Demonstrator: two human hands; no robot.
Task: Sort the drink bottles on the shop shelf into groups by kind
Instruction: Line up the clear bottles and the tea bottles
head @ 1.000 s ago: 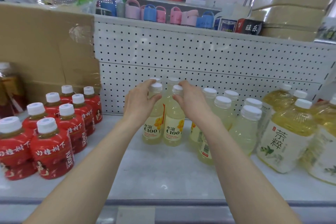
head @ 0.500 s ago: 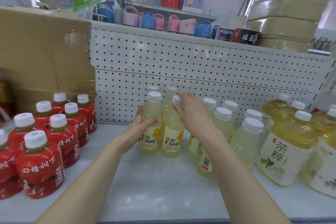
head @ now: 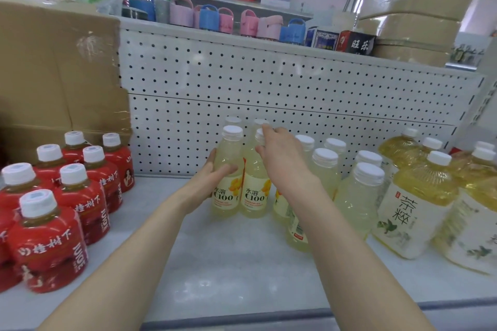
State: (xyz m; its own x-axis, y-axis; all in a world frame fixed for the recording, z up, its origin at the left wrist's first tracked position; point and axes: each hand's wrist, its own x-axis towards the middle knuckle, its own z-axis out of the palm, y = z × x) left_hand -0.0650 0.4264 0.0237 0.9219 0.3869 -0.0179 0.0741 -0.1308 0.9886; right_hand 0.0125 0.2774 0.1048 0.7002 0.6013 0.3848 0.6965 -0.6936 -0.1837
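Note:
Two pale yellow C100 bottles stand side by side at the middle of the white shelf. My left hand grips the body of the left C100 bottle, thumb across its front. My right hand holds the neck of the right C100 bottle, fingertips up by the caps. Two more white caps show behind this pair. Several more pale bottles stand just right of my right arm. Red-labelled bottles are grouped at the left, and large yellow tea bottles at the right.
A white pegboard backs the shelf. A cardboard box stands behind the red bottles. The ledge above carries pink and blue cups and small boxes. A bare strip of shelf runs between the red group and the pale bottles.
My left hand has slid down from the left bottle's cap to its body. My right hand stays at the other bottle's neck. The view has dropped slightly.

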